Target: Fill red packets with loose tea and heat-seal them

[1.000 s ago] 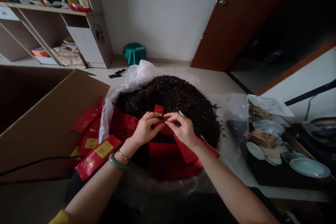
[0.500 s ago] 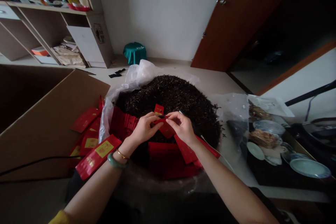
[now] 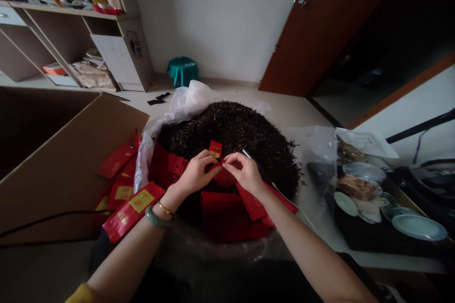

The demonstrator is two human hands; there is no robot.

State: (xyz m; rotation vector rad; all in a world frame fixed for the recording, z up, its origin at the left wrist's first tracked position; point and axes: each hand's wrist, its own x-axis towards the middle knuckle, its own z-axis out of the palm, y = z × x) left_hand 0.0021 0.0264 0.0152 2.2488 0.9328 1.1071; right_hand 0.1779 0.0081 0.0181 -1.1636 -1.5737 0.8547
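Observation:
My left hand (image 3: pixel 196 174) and my right hand (image 3: pixel 241 172) meet over the near edge of a big heap of dark loose tea leaves (image 3: pixel 231 135). Both pinch the top of one small red packet (image 3: pixel 223 176), fingers closed on its opening. A second red packet (image 3: pixel 215 148) stands upright in the tea just behind my left fingers. A row of red packets (image 3: pixel 167 168) lines the heap's left edge. More red packets (image 3: pixel 227 215) lie below my hands. My left wrist wears a green bangle and a thin gold bracelet.
The tea sits in a clear plastic liner (image 3: pixel 185 102). An open cardboard box (image 3: pixel 60 161) stands at left with red packets (image 3: pixel 131 208) spilled beside it. Bowls and plates (image 3: pixel 419 226) crowd a tray at right. Shelves (image 3: pixel 71 33), a green stool (image 3: pixel 182 71) and a brown door (image 3: pixel 320 23) lie beyond.
My fingers have worked slightly at the packet's mouth, closing in on it. The hands stay in the same spot over the tea.

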